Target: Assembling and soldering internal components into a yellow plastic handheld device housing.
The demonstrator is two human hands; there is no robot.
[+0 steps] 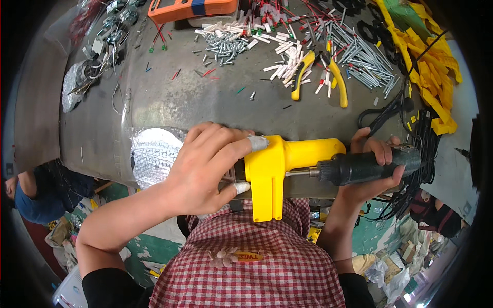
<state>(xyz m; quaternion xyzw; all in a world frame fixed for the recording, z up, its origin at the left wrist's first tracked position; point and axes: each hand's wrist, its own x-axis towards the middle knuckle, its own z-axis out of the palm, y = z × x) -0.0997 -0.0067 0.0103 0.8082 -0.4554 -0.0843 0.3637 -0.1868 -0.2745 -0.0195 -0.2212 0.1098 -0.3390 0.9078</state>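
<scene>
A yellow plastic housing with a rounded arm lies at the table's near edge. My left hand, with white tape on two fingertips, grips its left side. In my right hand is a black electric screwdriver, held level with its fingers wrapped round the body. The metal bit points left and its tip meets the housing's right side, below the arm. Whether a screw sits at the tip is hidden. Silvery bubble wrap lies beside my left hand.
Yellow-handled pliers lie beyond the housing, near piles of long screws, short screws and white connectors. An orange device stands at the back. Yellow plastic parts and black cables occupy the right. Other people sit at both sides.
</scene>
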